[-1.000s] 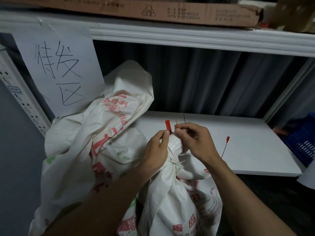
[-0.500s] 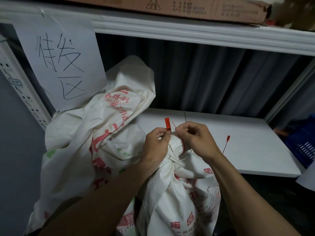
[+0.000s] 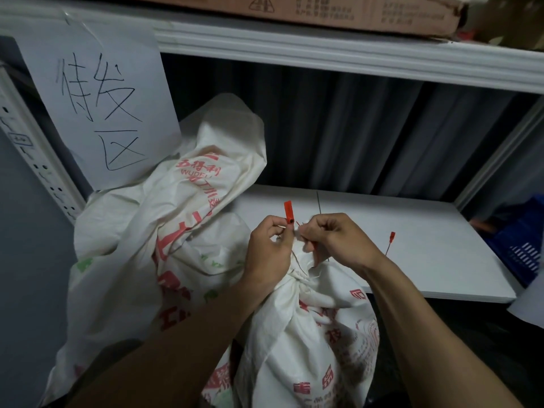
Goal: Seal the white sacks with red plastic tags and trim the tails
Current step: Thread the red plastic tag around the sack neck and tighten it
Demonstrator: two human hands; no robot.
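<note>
A white sack with red print [image 3: 309,343] stands in front of me, its neck gathered and tied with string. My left hand [image 3: 269,251] pinches the head of a red plastic tag [image 3: 288,212], which sticks up above the fingers. Just to its right, my right hand [image 3: 332,235] is closed on the tag's thin red tail at the top of the sack's neck. A second white sack [image 3: 164,237] leans on the shelf at the left. Another red tag [image 3: 390,242] pokes up behind my right wrist.
The white shelf board [image 3: 412,242] stretches to the right behind the sacks. A paper sign with handwriting [image 3: 97,107] hangs at the left. A cardboard box [image 3: 323,10] lies on the upper shelf. A blue crate [image 3: 527,245] sits at the far right.
Both hands have stayed at the sack's neck with only small finger shifts. The red tag's head stands a bit higher above my left fingers. The view has tilted slightly.
</note>
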